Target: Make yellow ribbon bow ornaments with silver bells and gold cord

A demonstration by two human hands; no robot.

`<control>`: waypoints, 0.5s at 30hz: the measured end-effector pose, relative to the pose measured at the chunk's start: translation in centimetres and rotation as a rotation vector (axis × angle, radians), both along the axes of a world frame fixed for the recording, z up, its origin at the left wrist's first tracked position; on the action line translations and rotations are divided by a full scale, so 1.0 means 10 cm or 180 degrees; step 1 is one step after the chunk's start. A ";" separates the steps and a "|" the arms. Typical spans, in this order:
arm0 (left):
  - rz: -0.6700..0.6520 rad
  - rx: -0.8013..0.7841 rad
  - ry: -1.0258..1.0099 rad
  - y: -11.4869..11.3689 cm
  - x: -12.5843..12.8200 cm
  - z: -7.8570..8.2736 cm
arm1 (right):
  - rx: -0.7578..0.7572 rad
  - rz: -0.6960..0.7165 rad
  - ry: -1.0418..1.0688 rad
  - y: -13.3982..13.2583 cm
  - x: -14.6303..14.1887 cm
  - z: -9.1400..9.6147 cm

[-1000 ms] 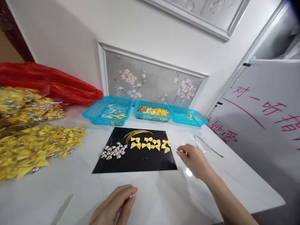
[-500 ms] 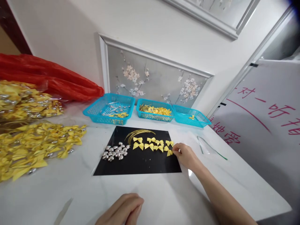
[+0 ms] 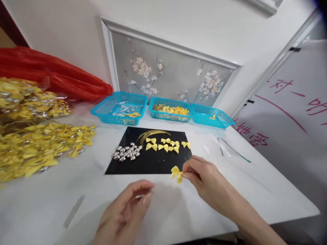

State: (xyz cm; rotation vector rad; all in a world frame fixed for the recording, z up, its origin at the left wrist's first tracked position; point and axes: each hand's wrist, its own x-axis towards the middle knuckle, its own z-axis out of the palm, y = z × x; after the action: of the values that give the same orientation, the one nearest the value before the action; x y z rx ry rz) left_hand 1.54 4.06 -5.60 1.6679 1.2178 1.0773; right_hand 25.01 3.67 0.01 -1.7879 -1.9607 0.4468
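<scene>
My right hand (image 3: 204, 173) pinches a yellow ribbon bow (image 3: 176, 174) between thumb and fingertips, just above the near right edge of the black mat (image 3: 143, 166). To its left is my left hand (image 3: 127, 207), over the white table, fingers loosely curved with a gap between thumb and index finger; nothing shows in it. Several more yellow bows (image 3: 163, 147) lie in rows on the mat. Shiny silver heart-shaped beads (image 3: 129, 152) are clustered at the mat's left side. A bundle of thin gold ties (image 3: 153, 133) lies along its far edge.
Behind the mat stand a left blue basket (image 3: 104, 117), a middle basket (image 3: 166, 115) full of yellow bows, and a right basket (image 3: 204, 119). Finished-looking bows with beads (image 3: 51, 146) are heaped at left beside red mesh (image 3: 56, 73). A clear bag (image 3: 230, 151) lies at right.
My right hand has lifted a bow from the mat's right side and brought it nearer and leftward. My left hand has risen slightly, and its fingers have parted.
</scene>
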 end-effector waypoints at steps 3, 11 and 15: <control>-0.0149 -0.0305 -0.0622 -0.02 0.13 0.20 | 0.0089 0.0494 0.0045 -0.24 -0.17 0.04; -0.0064 -0.1060 -0.0957 -0.19 0.22 0.20 | 0.0136 0.0360 0.1461 -0.46 -0.34 -0.12; 0.0249 -0.1111 -0.1244 -0.29 0.19 0.23 | -0.0502 0.0039 0.2699 -0.59 -0.45 -0.22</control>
State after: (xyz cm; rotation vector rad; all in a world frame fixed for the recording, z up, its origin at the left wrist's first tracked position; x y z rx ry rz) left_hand 3.40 1.17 -3.33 1.0934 1.1402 1.1017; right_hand 20.48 -2.22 -2.23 -1.3253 -1.3503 1.1620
